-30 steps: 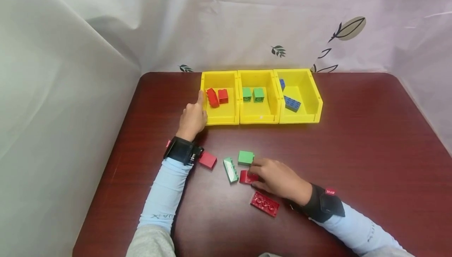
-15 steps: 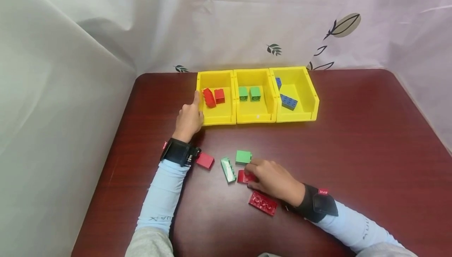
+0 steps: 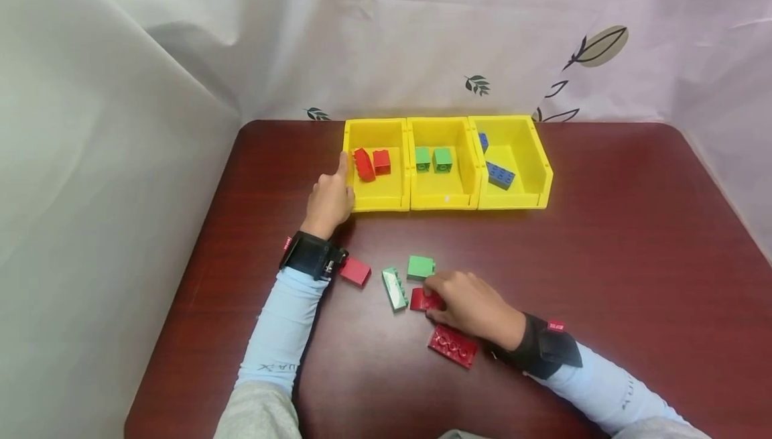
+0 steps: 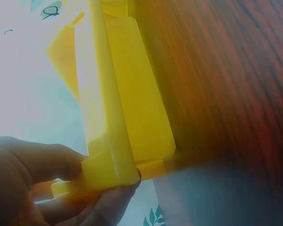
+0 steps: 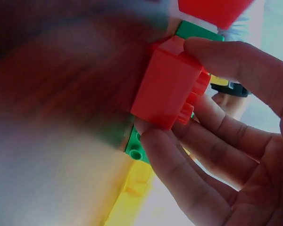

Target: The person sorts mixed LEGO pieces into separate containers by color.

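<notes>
My left hand (image 3: 328, 201) grips the left wall of the leftmost yellow bin (image 3: 378, 204). In the left wrist view the thumb and fingers pinch that yellow bin (image 4: 104, 117) at its edge, with the index finger stretched along the wall in the head view. Between its thumb and fingers, my right hand (image 3: 473, 305) holds a red toy brick (image 3: 419, 299) low at the table. The right wrist view shows the red brick (image 5: 165, 89) with its studs toward the palm. Two red bricks (image 3: 382, 162) lie in the leftmost bin.
Green bricks (image 3: 443, 160) lie in the middle bin, blue bricks (image 3: 500, 175) in the right one. Around the right hand on the table are a green brick (image 3: 420, 267), a long green brick (image 3: 395, 289) and an overturned red brick (image 3: 454, 346). Another red brick (image 3: 356, 271) lies beside the left wrist.
</notes>
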`<move>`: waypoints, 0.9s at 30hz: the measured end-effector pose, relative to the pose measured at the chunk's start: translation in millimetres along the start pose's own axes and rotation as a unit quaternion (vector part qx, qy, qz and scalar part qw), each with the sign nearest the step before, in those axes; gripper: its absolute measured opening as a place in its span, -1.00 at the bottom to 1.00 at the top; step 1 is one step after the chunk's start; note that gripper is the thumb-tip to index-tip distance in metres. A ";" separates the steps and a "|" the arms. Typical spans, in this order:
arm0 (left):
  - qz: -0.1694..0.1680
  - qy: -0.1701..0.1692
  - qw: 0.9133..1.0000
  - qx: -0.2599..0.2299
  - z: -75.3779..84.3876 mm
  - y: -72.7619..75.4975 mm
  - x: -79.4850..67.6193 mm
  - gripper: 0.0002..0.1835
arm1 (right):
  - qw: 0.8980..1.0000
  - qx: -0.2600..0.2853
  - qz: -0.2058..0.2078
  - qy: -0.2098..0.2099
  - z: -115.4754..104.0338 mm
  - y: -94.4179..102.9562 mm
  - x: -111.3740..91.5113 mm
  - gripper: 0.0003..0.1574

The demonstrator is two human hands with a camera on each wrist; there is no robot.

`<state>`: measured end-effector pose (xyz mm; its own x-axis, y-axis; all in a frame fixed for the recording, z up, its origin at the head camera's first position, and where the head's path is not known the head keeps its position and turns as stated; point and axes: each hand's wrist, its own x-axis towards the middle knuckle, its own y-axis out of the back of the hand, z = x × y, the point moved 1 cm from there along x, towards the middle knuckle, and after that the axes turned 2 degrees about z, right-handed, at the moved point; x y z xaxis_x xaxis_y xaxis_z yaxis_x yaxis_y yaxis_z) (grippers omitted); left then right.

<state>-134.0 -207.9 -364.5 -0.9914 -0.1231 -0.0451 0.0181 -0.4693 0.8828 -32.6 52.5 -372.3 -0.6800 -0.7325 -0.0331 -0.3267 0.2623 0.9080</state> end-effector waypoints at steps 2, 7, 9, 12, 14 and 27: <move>-0.003 -0.001 1.000 0.001 1.0 -0.7 0.0 -0.17 | 1.000 0.005 -0.009 -0.014 0.1 2.9 -0.9 -0.61; -0.001 0.000 1.000 -0.001 2.4 0.1 -0.4 -0.17 | 1.000 0.017 -0.002 -0.018 -4.0 21.4 1.4 -0.63; 0.002 -0.002 1.000 -0.002 2.3 0.7 -0.5 -0.18 | 1.000 0.020 0.015 -0.008 -6.7 32.7 5.3 -0.62; 0.002 0.000 1.000 -0.001 1.6 0.3 -0.9 -0.18 | 0.999 0.015 0.043 0.006 -10.8 50.7 14.2 -0.58; 0.001 0.000 1.000 -0.002 1.3 1.1 -1.1 -0.18 | 0.998 0.006 0.065 0.013 -14.0 63.8 22.6 -0.56; -0.002 0.002 1.000 0.001 2.2 2.2 -2.5 -0.20 | 0.991 -0.037 0.131 -0.001 -20.8 131.2 93.4 -0.56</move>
<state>-131.8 -206.7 -361.3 -0.9909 -0.1243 -0.0508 0.0134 -0.4685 0.8834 -125.3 5.4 -247.6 -0.7367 -0.6438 0.2070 -0.0892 0.3960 0.9139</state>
